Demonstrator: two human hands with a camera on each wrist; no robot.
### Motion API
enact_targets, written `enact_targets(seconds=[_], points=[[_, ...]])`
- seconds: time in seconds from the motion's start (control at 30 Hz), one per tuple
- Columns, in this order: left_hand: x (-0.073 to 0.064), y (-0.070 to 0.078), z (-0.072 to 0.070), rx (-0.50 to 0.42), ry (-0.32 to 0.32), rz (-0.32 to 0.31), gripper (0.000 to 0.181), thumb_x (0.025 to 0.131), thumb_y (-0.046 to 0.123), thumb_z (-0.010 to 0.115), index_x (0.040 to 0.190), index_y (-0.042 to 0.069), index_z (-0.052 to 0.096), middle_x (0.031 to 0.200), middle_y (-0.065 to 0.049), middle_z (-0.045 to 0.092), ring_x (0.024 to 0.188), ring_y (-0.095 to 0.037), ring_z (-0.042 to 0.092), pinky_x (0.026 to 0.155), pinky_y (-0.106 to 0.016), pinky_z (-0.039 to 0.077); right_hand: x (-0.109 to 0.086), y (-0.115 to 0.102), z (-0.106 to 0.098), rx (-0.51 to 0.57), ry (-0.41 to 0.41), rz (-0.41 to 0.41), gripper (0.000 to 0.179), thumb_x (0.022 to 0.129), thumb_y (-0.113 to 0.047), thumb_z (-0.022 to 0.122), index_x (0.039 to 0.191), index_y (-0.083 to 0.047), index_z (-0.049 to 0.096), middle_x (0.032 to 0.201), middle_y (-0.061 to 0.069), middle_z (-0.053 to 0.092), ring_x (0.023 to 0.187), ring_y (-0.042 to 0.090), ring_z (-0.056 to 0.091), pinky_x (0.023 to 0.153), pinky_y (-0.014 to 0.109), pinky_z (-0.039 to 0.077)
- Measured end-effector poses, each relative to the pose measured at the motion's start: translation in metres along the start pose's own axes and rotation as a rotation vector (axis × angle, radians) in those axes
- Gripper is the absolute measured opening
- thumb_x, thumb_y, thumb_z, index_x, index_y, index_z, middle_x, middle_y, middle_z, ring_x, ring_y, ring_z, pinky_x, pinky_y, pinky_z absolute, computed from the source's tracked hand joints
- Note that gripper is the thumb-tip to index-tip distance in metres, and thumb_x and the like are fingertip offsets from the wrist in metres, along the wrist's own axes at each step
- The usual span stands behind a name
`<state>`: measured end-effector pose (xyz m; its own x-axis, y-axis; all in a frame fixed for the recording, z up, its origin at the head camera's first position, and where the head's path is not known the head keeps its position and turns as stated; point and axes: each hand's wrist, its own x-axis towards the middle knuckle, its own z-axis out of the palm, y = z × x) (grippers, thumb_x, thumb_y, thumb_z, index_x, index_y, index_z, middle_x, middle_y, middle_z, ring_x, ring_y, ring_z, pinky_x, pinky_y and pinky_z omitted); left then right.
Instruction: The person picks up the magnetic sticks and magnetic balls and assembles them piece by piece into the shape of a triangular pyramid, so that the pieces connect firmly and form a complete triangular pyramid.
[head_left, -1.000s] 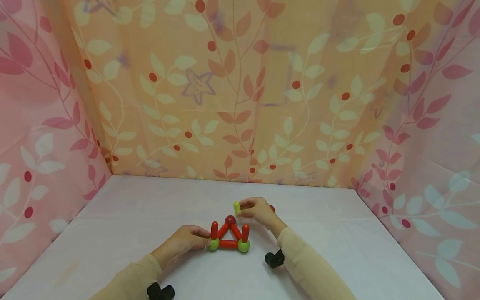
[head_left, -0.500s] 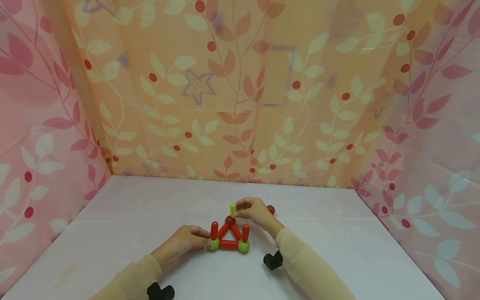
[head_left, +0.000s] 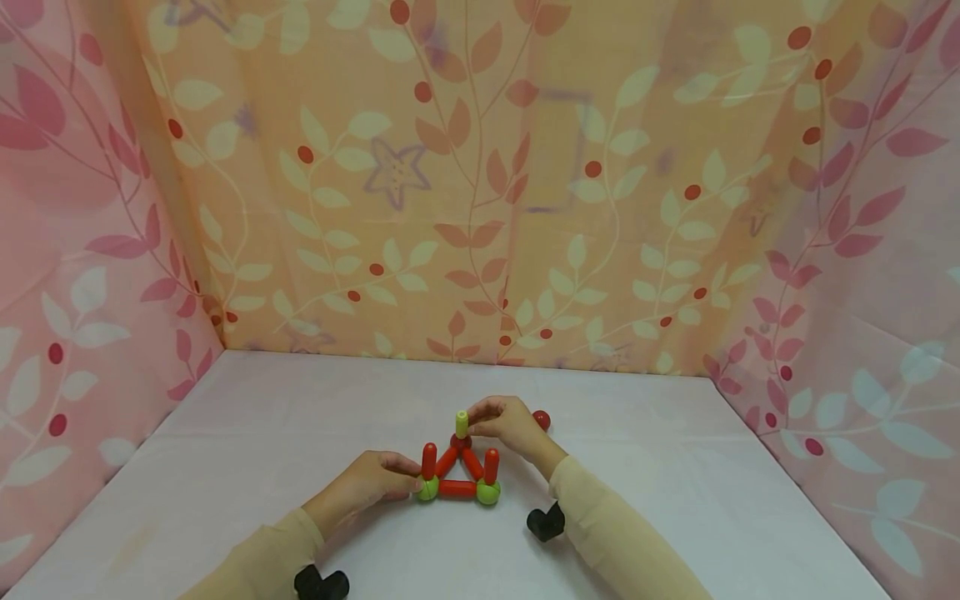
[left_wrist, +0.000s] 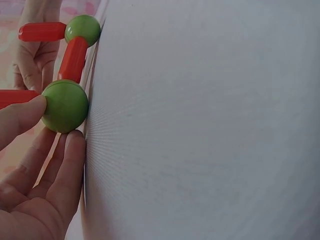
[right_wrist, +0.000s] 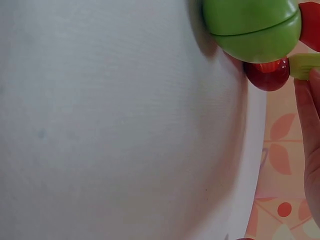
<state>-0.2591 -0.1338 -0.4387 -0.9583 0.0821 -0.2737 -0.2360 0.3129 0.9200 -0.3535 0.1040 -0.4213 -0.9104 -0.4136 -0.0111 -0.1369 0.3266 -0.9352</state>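
A triangle of red rods (head_left: 457,488) lies on the table, with a left green ball (head_left: 427,489), a right green ball (head_left: 488,492) and a red ball (head_left: 459,442) at its corners. Upright red rods (head_left: 429,461) rise from both green balls. My left hand (head_left: 375,477) pinches the left green ball (left_wrist: 66,106) between thumb and fingers. At the back corner my right hand (head_left: 508,423) grips a yellow-green rod (head_left: 461,423), upright on the red ball. Its lower end meets that ball (right_wrist: 268,76) in the right wrist view.
A loose red ball (head_left: 542,420) sits behind the right hand. The white tabletop (head_left: 300,400) ends at a leaf-patterned cloth backdrop (head_left: 480,250), with pink cloth on both sides. Black wrist-worn pieces (head_left: 546,522) hang under the sleeves.
The right hand has moved slightly left with the yellow-green rod, from beside the red ball to on top of it. More of the loose red ball shows. The left hand stays still.
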Motion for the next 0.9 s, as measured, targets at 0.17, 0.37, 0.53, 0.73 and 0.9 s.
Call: enact_targets(seconds=[0.17, 0.37, 0.53, 0.73, 0.9], points=[[0.001, 0.000, 0.001, 0.012, 0.017, -0.011, 0.028, 0.078, 0.011, 0.082, 0.103, 0.002, 0.073, 0.102, -0.003, 0.072, 0.088, -0.013, 0.065, 0.081, -0.031, 0.059, -0.002, -0.001, -0.001, -0.003, 0.002, 0.000, 0.022, 0.090, -0.010, 0.072, 0.111, -0.006, 0.072, 0.110, 0.010, 0.075, 0.099, 0.017, 0.070, 0.095, 0.035, 0.056], [0.002, 0.001, 0.001, 0.029, 0.011, -0.006, 0.029, 0.079, 0.012, 0.081, 0.106, 0.004, 0.072, 0.103, -0.003, 0.072, 0.088, -0.014, 0.064, 0.082, -0.032, 0.058, -0.011, -0.003, -0.008, 0.015, 0.003, 0.017, 0.028, 0.091, -0.018, 0.072, 0.118, -0.010, 0.071, 0.115, 0.007, 0.074, 0.107, 0.018, 0.069, 0.097, 0.036, 0.055], [0.000, 0.004, -0.006, 0.078, -0.036, 0.075, 0.035, 0.082, 0.014, 0.079, 0.114, 0.003, 0.070, 0.109, -0.006, 0.071, 0.095, -0.016, 0.064, 0.086, -0.037, 0.058, -0.021, -0.004, -0.019, 0.038, -0.020, 0.035, 0.033, 0.090, -0.022, 0.073, 0.120, -0.008, 0.070, 0.117, 0.007, 0.073, 0.108, 0.018, 0.069, 0.097, 0.035, 0.055], [-0.004, 0.013, -0.014, 0.119, -0.028, 0.149, 0.035, 0.084, 0.019, 0.078, 0.116, 0.008, 0.071, 0.116, -0.008, 0.071, 0.103, -0.018, 0.065, 0.087, -0.037, 0.057, -0.035, -0.002, -0.028, 0.146, -0.087, 0.036, 0.036, 0.093, -0.020, 0.070, 0.122, 0.001, 0.066, 0.121, 0.015, 0.071, 0.115, 0.032, 0.068, 0.094, 0.035, 0.056], [-0.005, 0.016, -0.016, 0.099, -0.031, 0.179, 0.034, 0.085, 0.021, 0.077, 0.117, 0.008, 0.071, 0.117, -0.009, 0.072, 0.107, -0.020, 0.065, 0.090, -0.039, 0.055, -0.046, 0.001, -0.034, 0.170, -0.117, 0.050, 0.040, 0.090, -0.022, 0.073, 0.123, 0.000, 0.066, 0.124, 0.018, 0.069, 0.111, 0.025, 0.070, 0.095, 0.036, 0.056]])
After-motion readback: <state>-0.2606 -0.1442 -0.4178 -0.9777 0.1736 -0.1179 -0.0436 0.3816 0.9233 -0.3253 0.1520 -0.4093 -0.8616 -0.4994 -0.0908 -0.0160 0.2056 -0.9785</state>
